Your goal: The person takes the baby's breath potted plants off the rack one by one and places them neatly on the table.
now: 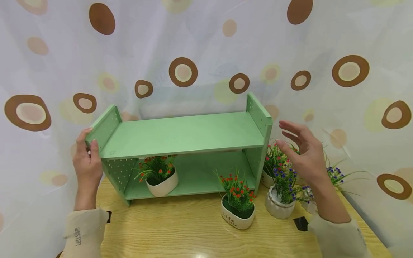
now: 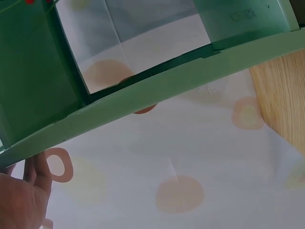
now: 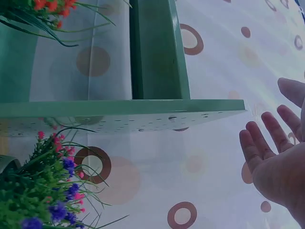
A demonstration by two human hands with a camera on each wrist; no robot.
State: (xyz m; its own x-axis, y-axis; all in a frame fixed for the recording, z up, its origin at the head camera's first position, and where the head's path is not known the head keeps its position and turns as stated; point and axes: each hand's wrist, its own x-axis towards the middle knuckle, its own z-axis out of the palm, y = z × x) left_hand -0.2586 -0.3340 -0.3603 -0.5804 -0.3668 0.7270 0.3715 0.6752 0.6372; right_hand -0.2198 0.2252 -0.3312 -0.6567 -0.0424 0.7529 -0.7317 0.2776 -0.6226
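Note:
A green two-tier shelf (image 1: pixel 190 132) stands on the wooden table, its side panels pierced with small holes. My left hand (image 1: pixel 88 163) grips the upper front edge of its left side panel, with the thumb and fingers on either side. In the left wrist view, the fingers (image 2: pixel 38 174) meet the panel's edge. My right hand (image 1: pixel 306 154) is held in the air just right of the right side panel (image 1: pixel 259 114), fingers spread and holding nothing. A white pot with red flowers (image 1: pixel 162 184) sits on the lower tier at the left.
Another oval white pot with red flowers (image 1: pixel 238 215) stands on the table (image 1: pixel 167 229) before the shelf's right end. Several more potted flowers, including a white pot of purple ones (image 1: pixel 280 206), crowd beneath my right forearm. A dotted curtain (image 1: pixel 206 43) hangs behind.

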